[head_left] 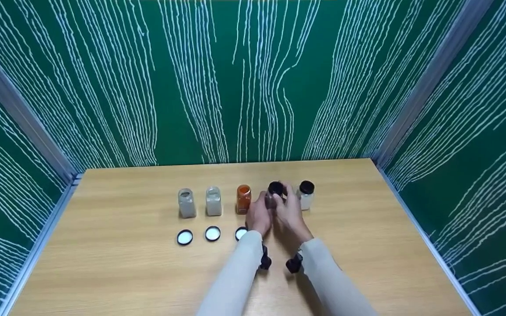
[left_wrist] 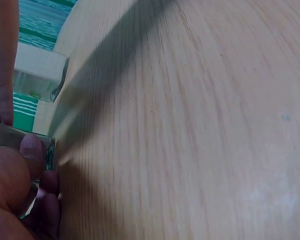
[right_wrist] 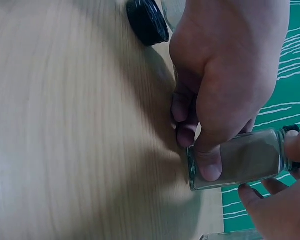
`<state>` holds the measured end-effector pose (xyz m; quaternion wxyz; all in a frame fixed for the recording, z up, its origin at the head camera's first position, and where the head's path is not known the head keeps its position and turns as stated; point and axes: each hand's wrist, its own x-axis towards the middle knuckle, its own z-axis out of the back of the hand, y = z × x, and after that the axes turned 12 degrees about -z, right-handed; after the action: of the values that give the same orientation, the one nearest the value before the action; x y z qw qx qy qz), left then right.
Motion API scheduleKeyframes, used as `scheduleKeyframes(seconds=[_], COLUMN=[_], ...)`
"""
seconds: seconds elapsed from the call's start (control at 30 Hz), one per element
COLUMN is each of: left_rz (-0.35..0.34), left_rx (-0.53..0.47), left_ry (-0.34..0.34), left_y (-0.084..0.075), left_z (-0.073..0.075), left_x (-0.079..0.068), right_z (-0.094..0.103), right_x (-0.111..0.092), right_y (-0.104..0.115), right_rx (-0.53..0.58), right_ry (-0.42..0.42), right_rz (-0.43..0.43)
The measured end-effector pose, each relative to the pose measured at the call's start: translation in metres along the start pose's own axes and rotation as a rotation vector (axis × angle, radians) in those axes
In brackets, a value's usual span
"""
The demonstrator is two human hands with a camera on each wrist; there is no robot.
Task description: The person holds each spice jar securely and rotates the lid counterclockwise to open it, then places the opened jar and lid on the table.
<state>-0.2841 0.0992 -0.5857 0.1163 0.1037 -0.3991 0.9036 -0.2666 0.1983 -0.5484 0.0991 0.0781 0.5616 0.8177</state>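
Observation:
My left hand (head_left: pixel 259 216) holds a glass jar of dark powder (right_wrist: pixel 250 157) low on its body, the thumb flat along one side. At the top, my right hand (head_left: pixel 291 215) pinches the jar's black lid (head_left: pixel 275 188) between thumb and fingers. The jar stands upright on the table with the lid on its mouth. Right of it is a second lidded jar (head_left: pixel 306 196) with pale contents, partly behind my right hand. Just left of my left hand is an uncovered jar of orange powder (head_left: pixel 243 199).
Two more uncovered jars with pale contents, one at far left (head_left: pixel 186 204) and one beside it (head_left: pixel 213 202), continue the row. Three removed lids lie in front, a left one (head_left: pixel 185 237), a middle one (head_left: pixel 212 233) and one partly under my left sleeve (head_left: pixel 240 233). Green walls (head_left: pixel 226 87) enclose the wooden table (head_left: pixel 117 263).

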Motion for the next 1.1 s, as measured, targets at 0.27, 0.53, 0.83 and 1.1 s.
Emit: scheduleKeyframes(seconds=[0.27,0.53,0.83,1.1], left_rz=[0.005,-0.006,-0.029,-0.016], left_rx=[0.009,0.011,-0.019,-0.016], left_ry=[-0.013,-0.033,-0.035,-0.032], left_y=[0.0015,0.0036,0.0041,0.0045], left_z=[-0.0039,-0.0065,-0.0056,-0.0057], left_x=[-0.0013,-0.002,-0.0005,-0.0014], right_z=[-0.0016,-0.0047,-0.0021,-0.0014], right_x=[-0.0022,-0.0008,0.0013,-0.0008], right_y=[0.0028,-0.0017,-0.0002,-0.0021], right_rx=[0.057,0.082,0.049,0.127], right_ry=[0.002,-0.063,0.014,0.064], right_rz=[-0.066,-0.038,-0.016,-0.086])
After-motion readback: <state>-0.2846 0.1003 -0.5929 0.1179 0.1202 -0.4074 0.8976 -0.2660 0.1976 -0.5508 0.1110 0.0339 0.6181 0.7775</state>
